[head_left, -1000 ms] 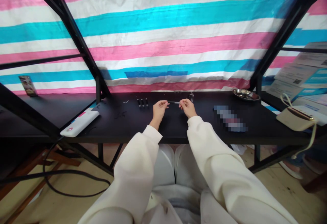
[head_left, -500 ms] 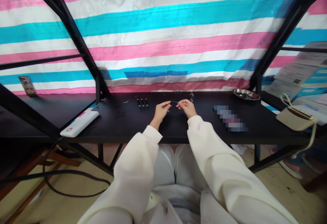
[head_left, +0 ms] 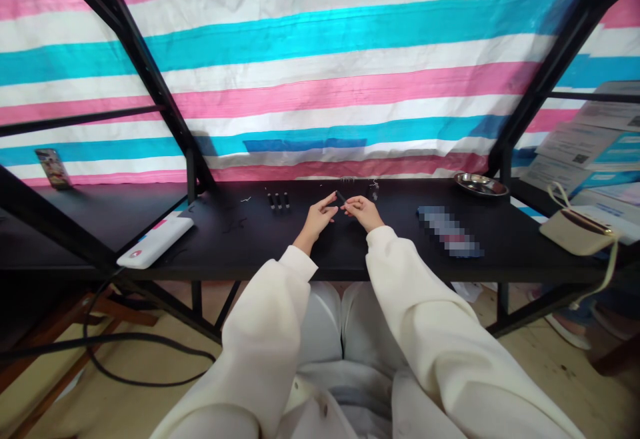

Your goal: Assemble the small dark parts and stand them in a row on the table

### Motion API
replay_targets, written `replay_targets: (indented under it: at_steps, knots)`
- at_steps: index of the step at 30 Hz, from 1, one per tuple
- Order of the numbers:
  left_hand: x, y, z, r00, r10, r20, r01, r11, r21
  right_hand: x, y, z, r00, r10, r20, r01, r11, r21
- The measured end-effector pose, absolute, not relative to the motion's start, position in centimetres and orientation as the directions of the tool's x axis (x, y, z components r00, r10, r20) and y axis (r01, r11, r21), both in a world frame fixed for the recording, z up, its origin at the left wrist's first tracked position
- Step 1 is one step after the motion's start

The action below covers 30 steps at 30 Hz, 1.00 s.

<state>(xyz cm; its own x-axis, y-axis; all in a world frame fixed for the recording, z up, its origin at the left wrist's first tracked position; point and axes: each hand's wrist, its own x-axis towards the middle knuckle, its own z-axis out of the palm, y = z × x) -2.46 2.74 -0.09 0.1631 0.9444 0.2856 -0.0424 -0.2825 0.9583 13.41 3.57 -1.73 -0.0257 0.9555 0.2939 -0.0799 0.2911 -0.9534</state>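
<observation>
Black slim stick [head_left: 341, 196]: one, above black surface [head_left: 240, 245], between hands. Long axis: slanted, far end leftward. Right grip [head_left: 365, 211]: nearer, pinching near end. Left grip [head_left: 315, 219]: thumb and forefinger spread, fingertip beside far end; contact unclear.

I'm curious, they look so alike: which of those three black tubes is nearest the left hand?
The rightmost tube of the row; the other two sit farther from the left hand.

– How many black sticks [head_left: 279, 201] are in the row?
– Three, and one held stick [head_left: 341, 197] makes four.
– And shiny dishes?
– One dish [head_left: 481, 187], and one bag [head_left: 577, 232] too.
</observation>
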Motion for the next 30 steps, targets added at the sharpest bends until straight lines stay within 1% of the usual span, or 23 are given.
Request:
replay_targets:
  at_steps: [5,8,14,19,25,28,30]
  knots:
    - [-2.7,2.7,0.3,0.061,0.952,0.299,-0.067,-0.295,0.953,13.3,3.6,-2.0,-0.070,0.957,0.281,-0.090,0.274,-0.958]
    - [-2.7,2.7,0.4,0.046,0.959,0.279,-0.089,-0.274,0.958,13.2,3.6,-2.1,-0.090,0.954,0.287,-0.100,0.278,-0.955]
    - [-2.6,2.8,0.3,0.079,0.971,0.224,-0.112,-0.215,0.970,13.1,3.7,-2.1,-0.106,0.951,0.290,-0.103,0.279,-0.955]
    - [-2.6,2.4,0.5,0.167,0.960,0.225,-0.057,-0.219,0.974,13.1,3.5,-2.0,-0.119,0.946,0.303,-0.106,0.291,-0.951]
    - [-2.2,2.3,0.2,0.215,0.945,0.246,-0.054,-0.240,0.969,13.2,3.2,-1.8,-0.153,0.940,0.305,-0.097,0.293,-0.951]
    - [-1.9,2.8,-0.4,0.171,0.951,0.258,0.028,-0.266,0.963,13.2,3.3,-2.0,-0.147,0.942,0.302,-0.058,0.297,-0.953]
    - [-2.1,3.4,-0.6,0.104,0.955,0.278,0.163,-0.292,0.942,13.2,3.5,-2.2,-0.121,0.948,0.294,-0.012,0.295,-0.955]
